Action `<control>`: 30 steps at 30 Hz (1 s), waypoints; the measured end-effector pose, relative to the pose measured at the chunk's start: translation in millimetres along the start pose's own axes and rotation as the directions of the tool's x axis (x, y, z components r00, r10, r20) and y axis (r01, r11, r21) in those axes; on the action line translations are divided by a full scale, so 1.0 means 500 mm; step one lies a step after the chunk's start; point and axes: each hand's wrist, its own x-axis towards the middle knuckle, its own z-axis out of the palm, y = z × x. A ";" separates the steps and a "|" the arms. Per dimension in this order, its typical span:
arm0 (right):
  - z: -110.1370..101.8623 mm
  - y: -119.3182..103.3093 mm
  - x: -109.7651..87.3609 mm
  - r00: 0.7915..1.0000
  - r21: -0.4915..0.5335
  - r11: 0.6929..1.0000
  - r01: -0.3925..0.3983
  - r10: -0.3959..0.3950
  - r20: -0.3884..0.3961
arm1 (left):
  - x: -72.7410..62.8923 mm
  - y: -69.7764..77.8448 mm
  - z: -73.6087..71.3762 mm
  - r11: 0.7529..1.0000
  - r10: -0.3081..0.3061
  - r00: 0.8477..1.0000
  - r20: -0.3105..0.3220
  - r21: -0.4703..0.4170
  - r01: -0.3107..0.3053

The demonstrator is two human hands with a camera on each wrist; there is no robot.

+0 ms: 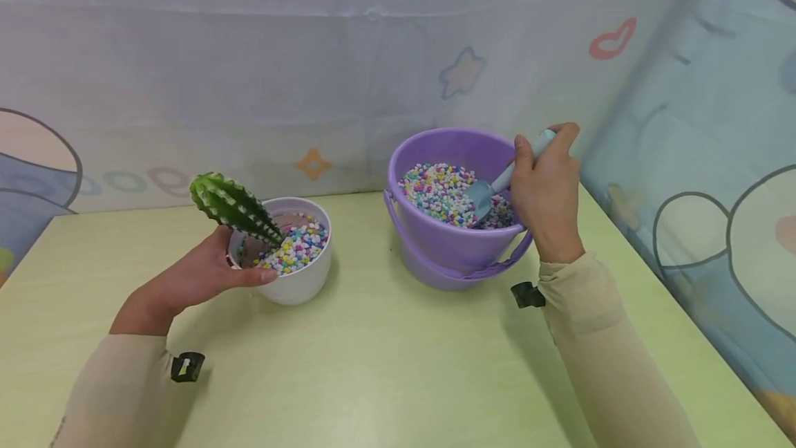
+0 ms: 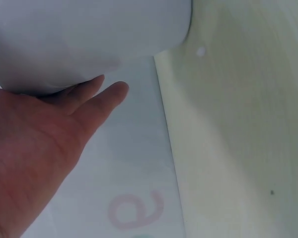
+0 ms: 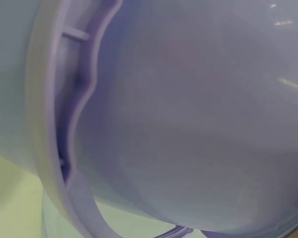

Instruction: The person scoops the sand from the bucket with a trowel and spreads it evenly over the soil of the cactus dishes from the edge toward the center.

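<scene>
Head view shows us, at left on the bench (image 1: 373, 379), the left grip (image 1: 202, 269) curled around a white pot (image 1: 306, 285), thumb along its near rim, probably to steady it. A cactus (image 1: 231, 209) leans left in the pot, its base among coloured pebbles (image 1: 303, 246) that seem to prop it. Right of it, apart, stands a purple bucket (image 1: 438, 249) of similar beads (image 1: 435, 192). The right grip (image 1: 548, 189) holds a blue scoop (image 1: 481, 197) by its handle, tilted, we judge, so its blade reaches over the rim to them.

The left hand (image 1: 200, 271) holds a white pot (image 1: 305, 283) (a cactus (image 1: 233, 207) leans inside), the right hand (image 1: 548, 189) a blue scoop (image 1: 481, 195) in a purple bucket (image 1: 452, 246).
</scene>
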 end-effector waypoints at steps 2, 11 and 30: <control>0.000 0.001 -0.001 1.000 0.000 1.000 0.004 -0.004 -0.004 | -0.001 0.000 -0.002 1.000 -0.014 1.000 0.007 0.006 0.014; 0.000 0.003 -0.002 1.000 0.021 1.000 0.019 -0.019 -0.011 | -0.003 0.000 -0.005 1.000 -0.028 1.000 0.012 0.013 0.028; 0.002 0.004 -0.002 0.999 0.005 0.999 0.037 -0.037 -0.013 | -0.001 -0.003 -0.006 1.000 0.008 1.000 0.025 0.003 -0.008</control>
